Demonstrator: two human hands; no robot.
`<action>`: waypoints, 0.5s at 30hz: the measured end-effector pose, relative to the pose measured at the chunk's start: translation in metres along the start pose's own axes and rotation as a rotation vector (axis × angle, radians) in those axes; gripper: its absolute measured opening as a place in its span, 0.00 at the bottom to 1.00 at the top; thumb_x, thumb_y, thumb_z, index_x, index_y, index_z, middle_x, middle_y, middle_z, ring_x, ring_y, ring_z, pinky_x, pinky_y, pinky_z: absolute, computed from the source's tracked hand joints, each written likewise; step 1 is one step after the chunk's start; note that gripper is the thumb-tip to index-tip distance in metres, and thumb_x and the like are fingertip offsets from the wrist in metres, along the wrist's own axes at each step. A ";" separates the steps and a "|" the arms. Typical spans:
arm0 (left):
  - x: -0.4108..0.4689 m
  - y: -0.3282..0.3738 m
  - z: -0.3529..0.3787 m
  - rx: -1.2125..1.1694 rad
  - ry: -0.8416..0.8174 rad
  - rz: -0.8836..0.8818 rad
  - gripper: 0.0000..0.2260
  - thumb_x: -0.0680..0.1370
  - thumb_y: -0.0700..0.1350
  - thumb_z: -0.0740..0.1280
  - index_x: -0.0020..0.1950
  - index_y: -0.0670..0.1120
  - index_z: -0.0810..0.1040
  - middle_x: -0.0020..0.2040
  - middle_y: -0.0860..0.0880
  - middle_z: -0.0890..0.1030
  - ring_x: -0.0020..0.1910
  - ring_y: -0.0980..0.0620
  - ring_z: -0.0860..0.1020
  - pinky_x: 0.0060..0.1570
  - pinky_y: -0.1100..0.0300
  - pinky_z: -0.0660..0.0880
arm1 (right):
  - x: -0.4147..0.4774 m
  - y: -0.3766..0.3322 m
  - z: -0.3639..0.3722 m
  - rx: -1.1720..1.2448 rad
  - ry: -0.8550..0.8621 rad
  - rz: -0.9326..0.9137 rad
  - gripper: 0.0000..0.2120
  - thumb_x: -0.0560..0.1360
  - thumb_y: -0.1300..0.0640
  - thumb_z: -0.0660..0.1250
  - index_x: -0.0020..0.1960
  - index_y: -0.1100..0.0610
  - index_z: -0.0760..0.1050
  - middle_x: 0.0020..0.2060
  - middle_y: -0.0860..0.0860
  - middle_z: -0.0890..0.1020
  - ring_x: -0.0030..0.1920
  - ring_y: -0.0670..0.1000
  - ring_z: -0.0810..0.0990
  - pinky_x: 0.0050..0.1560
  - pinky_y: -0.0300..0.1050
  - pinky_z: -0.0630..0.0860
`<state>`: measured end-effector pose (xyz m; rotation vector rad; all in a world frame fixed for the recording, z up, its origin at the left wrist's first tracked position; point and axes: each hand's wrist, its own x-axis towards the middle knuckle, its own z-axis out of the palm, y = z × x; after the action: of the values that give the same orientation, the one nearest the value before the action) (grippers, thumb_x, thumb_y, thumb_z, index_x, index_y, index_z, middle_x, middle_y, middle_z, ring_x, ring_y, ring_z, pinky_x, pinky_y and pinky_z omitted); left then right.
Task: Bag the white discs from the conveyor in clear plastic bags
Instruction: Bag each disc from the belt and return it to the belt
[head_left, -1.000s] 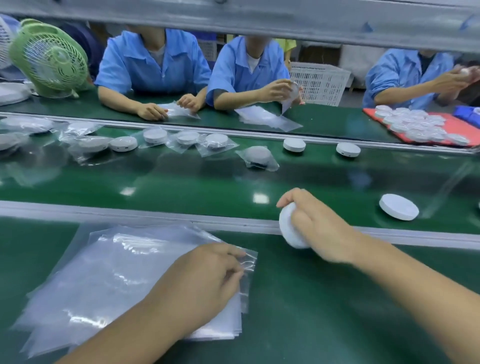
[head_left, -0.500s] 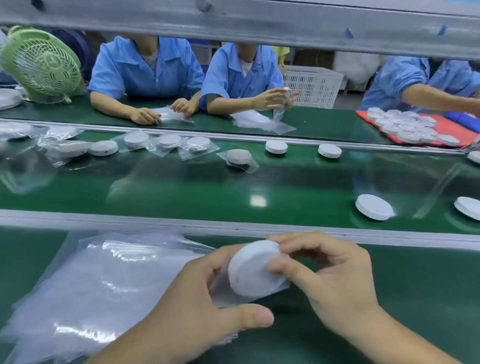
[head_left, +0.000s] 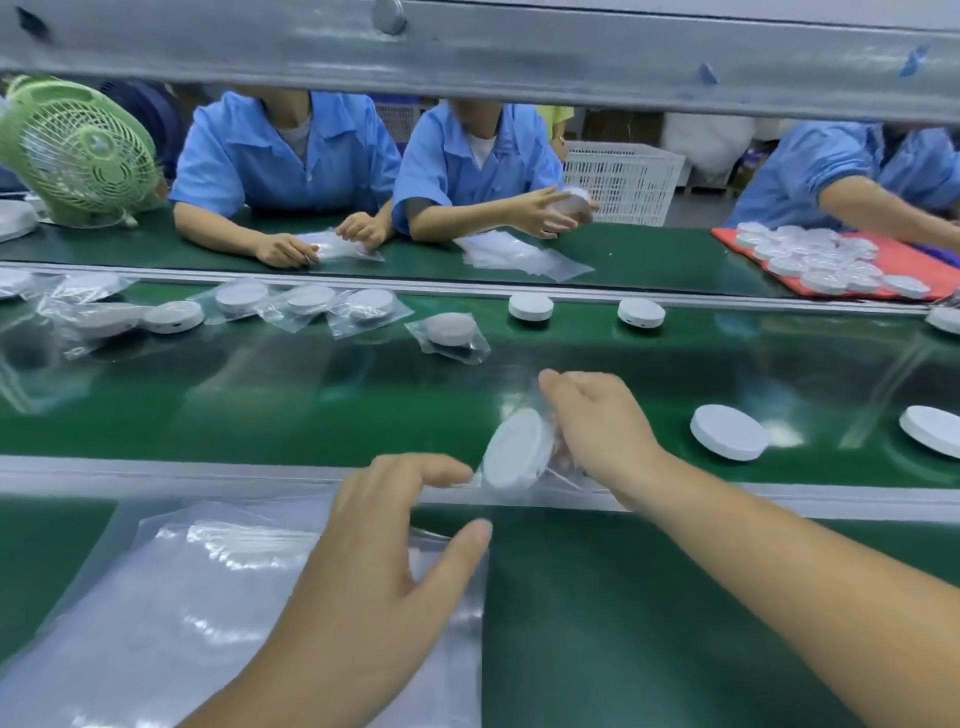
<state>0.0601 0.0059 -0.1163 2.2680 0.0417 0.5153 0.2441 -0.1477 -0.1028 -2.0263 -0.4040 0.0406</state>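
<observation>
Above the conveyor (head_left: 260, 415), right hand (head_left: 597, 431) grips the bagged disc (head_left: 514, 454); left hand (head_left: 374, 561) spread wide.

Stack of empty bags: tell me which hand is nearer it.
Left. The left hand is over the stack, at its right edge; the right hand is beyond it, above the conveyor rail, holding the bagged disc.

A grey beam (head_left: 519, 57) hid the heads of the workers (head_left: 291, 156) across the belt (head_left: 311, 415). The right hand (head_left: 597, 431) covered part of the disc (head_left: 514, 457) it held, and the clear bag (head_left: 563, 475) round it was too faint to trace. The stack of bags (head_left: 182, 613) ran off the bottom edge; another disc (head_left: 935, 431) was cut by the right edge.
</observation>
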 end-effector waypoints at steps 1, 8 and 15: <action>-0.002 -0.006 -0.003 0.084 -0.086 0.040 0.14 0.74 0.68 0.63 0.58 0.69 0.71 0.58 0.72 0.73 0.64 0.67 0.69 0.55 0.68 0.69 | 0.026 0.003 0.001 0.092 0.042 0.116 0.20 0.84 0.51 0.61 0.35 0.57 0.72 0.29 0.52 0.77 0.31 0.52 0.76 0.39 0.51 0.75; -0.006 -0.018 0.001 0.433 -0.467 0.062 0.21 0.72 0.75 0.57 0.65 0.77 0.68 0.65 0.74 0.71 0.64 0.72 0.63 0.65 0.66 0.64 | 0.108 0.011 0.019 0.242 -0.139 0.443 0.12 0.86 0.51 0.61 0.64 0.55 0.75 0.56 0.51 0.85 0.48 0.52 0.86 0.37 0.43 0.82; -0.009 -0.024 0.004 0.446 -0.374 0.087 0.14 0.79 0.65 0.62 0.63 0.68 0.79 0.64 0.74 0.74 0.65 0.68 0.66 0.62 0.68 0.67 | 0.069 0.031 -0.009 -0.622 0.025 -0.025 0.21 0.79 0.32 0.55 0.55 0.41 0.81 0.48 0.42 0.86 0.47 0.50 0.83 0.42 0.45 0.74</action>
<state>0.0569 0.0182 -0.1390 2.7795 -0.1440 0.1211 0.3190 -0.1471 -0.1153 -2.6293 -0.4653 -0.1426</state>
